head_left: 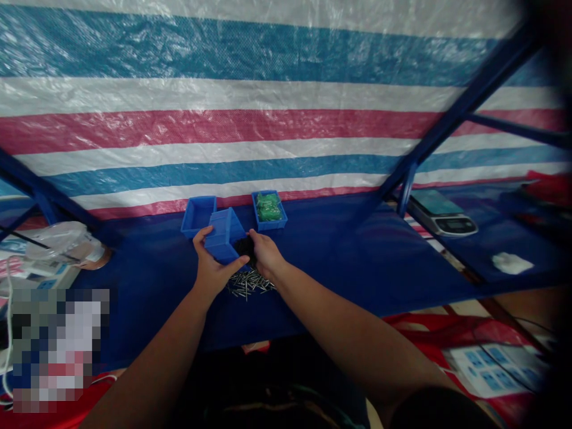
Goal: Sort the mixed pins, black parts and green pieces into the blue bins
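Note:
My left hand (210,262) is closed around a small blue plastic bin (221,232), which is tilted with its mouth towards the right. Dark small pieces (245,247) show at the bin's mouth, too dim to name. My right hand (266,253) is cupped against that mouth, its fingers curled and partly hidden by the dark pieces. Directly below both hands, a loose pile of thin, shiny metal pins or screws (245,285) lies on the blue tabletop (330,268).
Behind the hands stand another blue bin (192,221) and a blue bin of green packets (269,208). A lidded plastic cup (67,244) is at left. A digital scale (442,214), crumpled white tissue (512,263) and power strip (496,369) are at right. Blue metal bars (451,128) flank the table.

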Demonstrator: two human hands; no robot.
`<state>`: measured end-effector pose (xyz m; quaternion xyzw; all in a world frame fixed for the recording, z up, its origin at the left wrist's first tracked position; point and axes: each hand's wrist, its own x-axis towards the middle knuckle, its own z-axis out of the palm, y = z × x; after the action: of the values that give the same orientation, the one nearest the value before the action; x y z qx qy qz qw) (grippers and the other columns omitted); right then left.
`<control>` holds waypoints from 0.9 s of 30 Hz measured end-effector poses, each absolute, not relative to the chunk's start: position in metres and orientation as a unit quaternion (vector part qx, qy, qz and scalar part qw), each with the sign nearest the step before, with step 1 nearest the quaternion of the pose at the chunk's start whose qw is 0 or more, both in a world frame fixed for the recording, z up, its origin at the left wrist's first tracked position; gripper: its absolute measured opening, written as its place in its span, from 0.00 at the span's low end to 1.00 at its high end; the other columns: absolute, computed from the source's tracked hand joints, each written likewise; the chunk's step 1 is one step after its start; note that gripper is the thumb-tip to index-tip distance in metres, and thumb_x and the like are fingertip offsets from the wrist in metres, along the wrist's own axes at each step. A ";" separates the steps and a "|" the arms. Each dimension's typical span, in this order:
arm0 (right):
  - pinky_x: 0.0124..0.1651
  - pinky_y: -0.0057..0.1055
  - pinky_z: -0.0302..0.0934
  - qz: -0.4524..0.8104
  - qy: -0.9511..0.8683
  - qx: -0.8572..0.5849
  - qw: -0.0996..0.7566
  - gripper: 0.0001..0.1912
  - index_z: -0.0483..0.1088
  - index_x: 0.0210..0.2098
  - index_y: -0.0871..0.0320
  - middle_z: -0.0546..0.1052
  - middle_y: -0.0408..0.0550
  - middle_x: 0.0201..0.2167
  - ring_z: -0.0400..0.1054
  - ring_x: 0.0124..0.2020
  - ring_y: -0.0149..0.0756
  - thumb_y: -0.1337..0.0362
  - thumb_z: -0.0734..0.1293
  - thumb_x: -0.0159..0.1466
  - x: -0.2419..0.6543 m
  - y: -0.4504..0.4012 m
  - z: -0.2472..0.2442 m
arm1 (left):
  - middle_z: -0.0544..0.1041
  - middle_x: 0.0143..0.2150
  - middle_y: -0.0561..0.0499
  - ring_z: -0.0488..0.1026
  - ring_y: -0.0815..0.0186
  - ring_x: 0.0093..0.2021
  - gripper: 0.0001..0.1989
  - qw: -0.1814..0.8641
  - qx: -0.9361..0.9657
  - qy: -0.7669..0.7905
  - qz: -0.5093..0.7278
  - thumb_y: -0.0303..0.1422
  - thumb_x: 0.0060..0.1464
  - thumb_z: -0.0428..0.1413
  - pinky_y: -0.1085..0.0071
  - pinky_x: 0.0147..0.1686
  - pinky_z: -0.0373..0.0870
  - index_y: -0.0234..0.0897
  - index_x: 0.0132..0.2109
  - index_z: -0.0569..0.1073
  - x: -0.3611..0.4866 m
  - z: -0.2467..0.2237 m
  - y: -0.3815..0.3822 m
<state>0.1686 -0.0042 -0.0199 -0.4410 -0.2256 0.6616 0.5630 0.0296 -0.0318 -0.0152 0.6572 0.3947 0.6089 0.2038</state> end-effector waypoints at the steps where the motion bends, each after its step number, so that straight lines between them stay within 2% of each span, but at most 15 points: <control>1: 0.41 0.32 0.66 0.656 -0.238 -0.446 0.561 0.12 0.75 0.32 0.60 0.80 0.45 0.28 0.74 0.33 0.37 0.59 0.66 0.65 0.169 -0.004 -0.020 | 0.60 0.58 0.46 0.69 0.55 0.54 0.50 0.202 0.658 0.393 0.610 0.39 0.37 0.74 0.55 0.53 0.67 0.48 0.62 0.54 0.029 -0.016 -0.032; 9: 0.46 0.33 0.65 0.619 -0.280 -0.492 0.545 0.11 0.78 0.34 0.58 0.80 0.42 0.29 0.74 0.36 0.38 0.59 0.65 0.64 0.171 -0.005 -0.021 | 0.59 0.58 0.45 0.66 0.53 0.57 0.50 0.198 0.659 0.401 0.605 0.41 0.37 0.74 0.54 0.55 0.66 0.47 0.62 0.54 0.027 -0.023 -0.030; 12: 0.51 0.35 0.65 0.597 -0.275 -0.522 0.544 0.10 0.79 0.34 0.57 0.82 0.43 0.33 0.74 0.41 0.40 0.61 0.66 0.63 0.172 -0.006 -0.018 | 0.59 0.58 0.45 0.66 0.53 0.57 0.50 0.201 0.659 0.402 0.604 0.41 0.37 0.74 0.54 0.54 0.66 0.47 0.62 0.54 0.025 -0.025 -0.028; 17: 0.62 0.40 0.58 0.579 -0.305 -0.529 0.541 0.09 0.81 0.35 0.54 0.82 0.44 0.40 0.73 0.49 0.41 0.62 0.67 0.63 0.180 -0.009 -0.015 | 0.58 0.59 0.45 0.66 0.53 0.56 0.50 0.209 0.659 0.398 0.603 0.40 0.38 0.74 0.55 0.54 0.66 0.47 0.62 0.54 0.024 -0.027 -0.028; 23: 0.66 0.45 0.54 0.578 -0.364 -0.510 0.523 0.08 0.81 0.36 0.54 0.82 0.45 0.42 0.73 0.52 0.42 0.62 0.68 0.63 0.196 -0.008 -0.019 | 0.58 0.59 0.45 0.67 0.54 0.56 0.50 0.221 0.663 0.399 0.594 0.40 0.38 0.74 0.55 0.54 0.67 0.49 0.63 0.53 0.021 -0.029 -0.028; 27: 0.68 0.47 0.51 0.552 -0.459 -0.501 0.484 0.08 0.81 0.38 0.52 0.82 0.44 0.44 0.71 0.55 0.44 0.61 0.68 0.64 0.209 -0.006 -0.018 | 0.58 0.61 0.44 0.66 0.52 0.59 0.52 0.216 0.674 0.393 0.587 0.40 0.37 0.74 0.52 0.58 0.65 0.49 0.64 0.53 0.019 -0.033 -0.027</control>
<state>0.2092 -0.0058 -0.0182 -0.5015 -0.4587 0.5515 0.4836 0.0187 -0.0275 -0.0327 0.6738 0.3928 0.5873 0.2163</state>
